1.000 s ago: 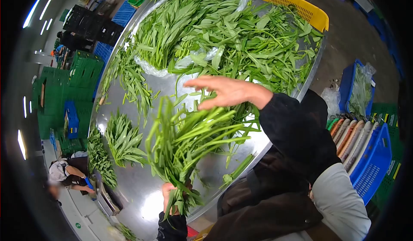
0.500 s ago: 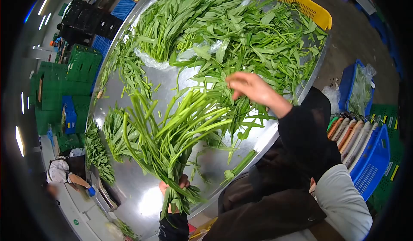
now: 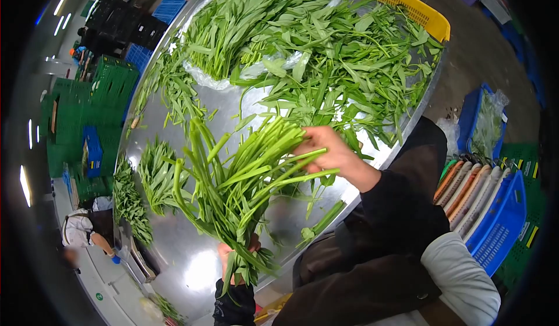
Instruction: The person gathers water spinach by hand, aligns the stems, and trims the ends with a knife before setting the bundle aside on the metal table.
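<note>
A thick bunch of water spinach (image 3: 247, 180) is held over the metal table, its pale cut stem ends fanned upward and its leaves hanging below. My left hand (image 3: 226, 255) is closed around the leafy lower part, with leaves covering some of the fingers. At the stem ends, my right hand (image 3: 335, 154) has its fingers curled against the right side of the bunch; some fingertips are hidden among the stems. Behind the bunch lies a large heap of loose water spinach (image 3: 361, 64). More of it sits in an open clear plastic bag (image 3: 212, 83).
Smaller bunches (image 3: 157, 180) lie along the left of the metal table (image 3: 174, 250). A yellow crate (image 3: 402, 3) stands at the far edge. Blue crates (image 3: 501, 227) are at the right, green crates (image 3: 87, 116) at the left. Another person (image 3: 87, 230) is at the lower left.
My right hand has moved down and left from above the loose heap to the stem ends, and its fingers have curled in. The bunch in my left hand has shifted slightly.
</note>
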A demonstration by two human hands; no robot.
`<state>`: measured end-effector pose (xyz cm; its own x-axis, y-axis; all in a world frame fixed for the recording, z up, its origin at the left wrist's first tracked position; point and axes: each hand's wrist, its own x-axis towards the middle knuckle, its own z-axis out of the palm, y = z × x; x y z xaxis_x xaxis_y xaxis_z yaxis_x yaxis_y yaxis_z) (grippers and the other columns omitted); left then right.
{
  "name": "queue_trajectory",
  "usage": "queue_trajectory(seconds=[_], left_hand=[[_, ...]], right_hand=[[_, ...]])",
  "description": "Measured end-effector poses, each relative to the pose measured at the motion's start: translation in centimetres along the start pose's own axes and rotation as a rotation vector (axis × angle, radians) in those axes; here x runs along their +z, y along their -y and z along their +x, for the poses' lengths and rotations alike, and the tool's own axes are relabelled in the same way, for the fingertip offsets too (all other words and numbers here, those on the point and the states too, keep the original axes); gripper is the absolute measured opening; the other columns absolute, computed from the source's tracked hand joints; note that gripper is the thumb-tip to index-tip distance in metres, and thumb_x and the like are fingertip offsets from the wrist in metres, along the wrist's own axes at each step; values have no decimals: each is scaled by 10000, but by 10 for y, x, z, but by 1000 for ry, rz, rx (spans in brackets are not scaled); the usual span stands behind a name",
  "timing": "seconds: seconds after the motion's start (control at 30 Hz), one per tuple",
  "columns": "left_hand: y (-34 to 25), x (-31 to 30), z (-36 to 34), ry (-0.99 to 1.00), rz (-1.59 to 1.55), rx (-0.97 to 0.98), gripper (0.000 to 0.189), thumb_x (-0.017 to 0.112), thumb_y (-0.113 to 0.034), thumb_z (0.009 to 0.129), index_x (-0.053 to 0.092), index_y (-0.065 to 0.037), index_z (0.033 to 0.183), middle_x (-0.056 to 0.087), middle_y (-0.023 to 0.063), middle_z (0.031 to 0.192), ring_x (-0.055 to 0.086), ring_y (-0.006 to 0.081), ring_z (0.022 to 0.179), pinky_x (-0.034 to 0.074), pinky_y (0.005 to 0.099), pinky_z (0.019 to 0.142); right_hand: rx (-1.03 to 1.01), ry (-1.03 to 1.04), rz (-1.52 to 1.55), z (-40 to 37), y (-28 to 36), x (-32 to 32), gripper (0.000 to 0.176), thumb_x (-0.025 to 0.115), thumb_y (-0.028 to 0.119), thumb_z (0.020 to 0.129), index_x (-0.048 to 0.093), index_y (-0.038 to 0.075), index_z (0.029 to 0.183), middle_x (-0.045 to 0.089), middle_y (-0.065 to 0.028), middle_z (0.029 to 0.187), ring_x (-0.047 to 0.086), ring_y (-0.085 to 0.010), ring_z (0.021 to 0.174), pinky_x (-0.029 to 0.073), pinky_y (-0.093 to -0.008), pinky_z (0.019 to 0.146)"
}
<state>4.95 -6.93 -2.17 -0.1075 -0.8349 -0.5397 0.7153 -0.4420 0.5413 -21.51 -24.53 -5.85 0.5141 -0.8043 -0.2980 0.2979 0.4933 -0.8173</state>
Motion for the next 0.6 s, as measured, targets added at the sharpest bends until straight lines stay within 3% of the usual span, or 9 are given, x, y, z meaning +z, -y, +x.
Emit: queue_trajectory(seconds=[0.1, 0.17, 0.27, 0.3, 0.37, 0.4, 0.47, 0.5, 0.6], left_hand=[[4, 5, -3, -69, 15, -7, 430, 575, -236, 618, 577, -8, 984, 561, 75, 734, 472, 203, 567, 389, 320, 595], [7, 5, -1, -37, 58, -31, 442, 565, -254, 622, 569, 0, 983, 561, 79, 752, 471, 207, 579, 390, 320, 608], [10, 17, 1, -90, 194, -28, 338, 554, -306, 668, 565, -47, 885, 477, 27, 668, 402, 141, 461, 332, 289, 501], [8, 4, -2, -36, 45, -70, 463, 560, -267, 619, 566, 9, 990, 552, 86, 733, 476, 215, 603, 391, 320, 616], [7, -7, -3, -7, 60, -60, 465, 559, -263, 619, 567, 10, 995, 553, 87, 740, 478, 215, 606, 391, 322, 617], [7, -9, -4, 26, 78, -57, 467, 558, -260, 619, 568, 10, 1000, 554, 88, 746, 479, 214, 609, 392, 323, 617], [10, -8, -3, 12, 41, -62, 468, 564, -248, 617, 569, 11, 1007, 559, 91, 762, 481, 217, 611, 395, 324, 619], [12, -5, -3, -3, 5, -61, 470, 570, -236, 615, 570, 13, 1013, 565, 94, 777, 483, 219, 613, 398, 325, 622], [14, 20, -2, -158, 143, -60, 372, 558, -257, 627, 565, -46, 934, 505, 35, 678, 434, 159, 523, 355, 291, 515]], right_hand=[[18, 240, 508, 9, -17, -16, 281, 606, -7, 802, 590, -55, 1078, 633, -112, 742, 606, -124, 518, 437, -221, 380], [12, 333, 150, 3, -22, -7, 258, 598, 2, 826, 593, -49, 1079, 642, -121, 753, 626, -125, 574, 436, -217, 380], [196, 157, -247, 7, -19, 8, 243, 649, 34, 795, 628, -30, 1028, 657, -123, 788, 650, -181, 648, 493, -268, 459], [196, 162, -249, 8, -22, 6, 243, 649, 34, 795, 628, -30, 1028, 657, -123, 788, 650, -181, 648, 493, -268, 459], [153, 173, 369, 12, -36, -4, 180, 694, 38, 749, 666, -28, 914, 672, -108, 827, 659, -233, 681, 522, -290, 518], [154, 172, 369, 15, -45, -6, 180, 694, 38, 749, 666, -28, 914, 672, -108, 827, 659, -233, 681, 522, -290, 518], [-485, 334, -156, 19, -55, -6, 139, 675, 13, 752, 670, -18, 888, 671, -97, 826, 652, -244, 685, 527, -294, 561], [-109, 349, -17, 16, -52, -2, 245, 654, 9, 764, 627, -15, 1006, 659, -100, 793, 644, -221, 727, 525, -300, 609], [235, 234, 238, 11, -52, 5, 307, 640, 15, 782, 575, -11, 1081, 647, -97, 798, 637, -195, 751, 516, -297, 634]])
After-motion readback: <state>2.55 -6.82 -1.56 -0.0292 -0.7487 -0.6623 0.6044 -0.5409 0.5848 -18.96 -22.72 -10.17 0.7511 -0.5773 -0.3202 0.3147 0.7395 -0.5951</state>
